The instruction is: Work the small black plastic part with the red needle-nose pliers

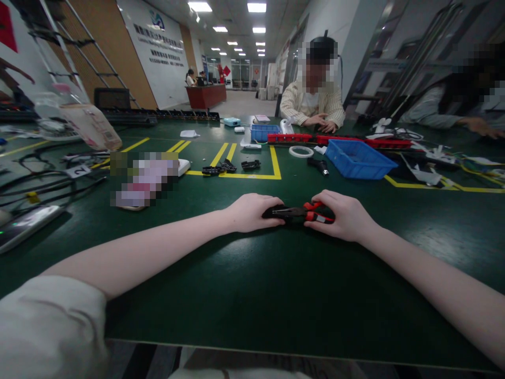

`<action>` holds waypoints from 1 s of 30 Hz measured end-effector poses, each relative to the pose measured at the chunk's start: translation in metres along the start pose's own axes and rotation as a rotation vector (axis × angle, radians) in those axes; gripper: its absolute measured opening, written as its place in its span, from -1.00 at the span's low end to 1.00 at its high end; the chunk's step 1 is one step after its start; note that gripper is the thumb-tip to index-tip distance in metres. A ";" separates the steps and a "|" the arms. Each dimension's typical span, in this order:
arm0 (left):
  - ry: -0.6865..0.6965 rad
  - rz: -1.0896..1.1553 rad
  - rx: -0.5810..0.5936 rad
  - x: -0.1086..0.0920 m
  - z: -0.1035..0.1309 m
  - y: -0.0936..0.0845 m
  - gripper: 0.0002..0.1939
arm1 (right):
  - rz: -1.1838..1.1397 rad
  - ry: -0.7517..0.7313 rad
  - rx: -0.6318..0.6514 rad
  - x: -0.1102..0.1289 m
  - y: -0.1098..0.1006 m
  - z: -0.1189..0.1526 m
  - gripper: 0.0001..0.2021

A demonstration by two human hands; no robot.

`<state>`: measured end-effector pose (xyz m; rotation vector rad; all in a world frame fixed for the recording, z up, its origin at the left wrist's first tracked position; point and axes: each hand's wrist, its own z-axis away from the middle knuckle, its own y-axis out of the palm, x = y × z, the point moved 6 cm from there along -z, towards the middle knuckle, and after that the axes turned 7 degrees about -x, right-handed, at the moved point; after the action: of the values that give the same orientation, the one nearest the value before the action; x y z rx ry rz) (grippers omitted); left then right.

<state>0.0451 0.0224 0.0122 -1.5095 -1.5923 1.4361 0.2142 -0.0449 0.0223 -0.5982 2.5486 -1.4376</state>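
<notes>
My right hand [345, 215] is closed around the red-and-black handles of a pair of long-nose pliers [294, 212], whose jaws point left. My left hand [252, 213] is closed, thumb and fingers pinching a small black part [269, 211] at the tips of the jaws. What kind of part it is cannot be made out. Both hands are just above or resting on the green table [276, 295]. Beyond them lie several small black clips or connectors [251, 165] inside yellow tape lines.
A phone-like object [145, 181], partly blurred out, lies to the left, near black cables [51, 171]. Ahead stand a blue bin [361, 159], a tape roll [301, 151], a black tool [319, 166] and red strips [290, 138]. A person [313, 108] sits opposite; another sits at right.
</notes>
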 end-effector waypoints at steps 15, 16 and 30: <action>-0.172 -0.152 -0.049 0.005 0.003 -0.006 -0.38 | 0.051 0.034 -0.019 -0.002 -0.001 -0.001 -0.61; -0.177 -0.150 -0.050 0.005 0.003 -0.006 -0.37 | 0.051 0.037 -0.018 -0.002 -0.001 -0.001 -0.61; -0.208 -0.193 -0.036 0.008 0.002 -0.006 -0.38 | 0.072 0.062 -0.014 -0.004 -0.001 -0.001 -0.60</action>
<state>0.0391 0.0302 0.0146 -1.2180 -1.8406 1.5002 0.2178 -0.0429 0.0229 -0.4657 2.6007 -1.4367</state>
